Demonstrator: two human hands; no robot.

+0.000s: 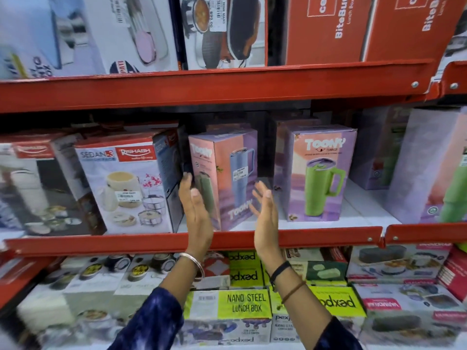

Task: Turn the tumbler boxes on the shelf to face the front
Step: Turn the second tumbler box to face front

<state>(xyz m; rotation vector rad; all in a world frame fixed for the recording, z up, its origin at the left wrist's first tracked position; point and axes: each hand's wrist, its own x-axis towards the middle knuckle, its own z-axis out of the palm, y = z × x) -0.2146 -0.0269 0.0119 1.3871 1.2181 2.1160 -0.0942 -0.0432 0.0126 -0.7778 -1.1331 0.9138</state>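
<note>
On the middle shelf a pink and lilac Toony tumbler box stands turned at an angle, one corner pointing out at me. My left hand lies flat against its left face, fingers straight. My right hand hovers open just off its right face, fingers spread, apparently not touching. A second Toony tumbler box with a green tumbler printed on it stands to the right, facing front. More tumbler boxes stand at the far right, partly cut off.
A Rishabh Sedan-3 lunch box carton stands tight against the left of the angled box. The red shelf edge runs below my wrists. Lunch boxes fill the shelf beneath and large cartons fill the one above.
</note>
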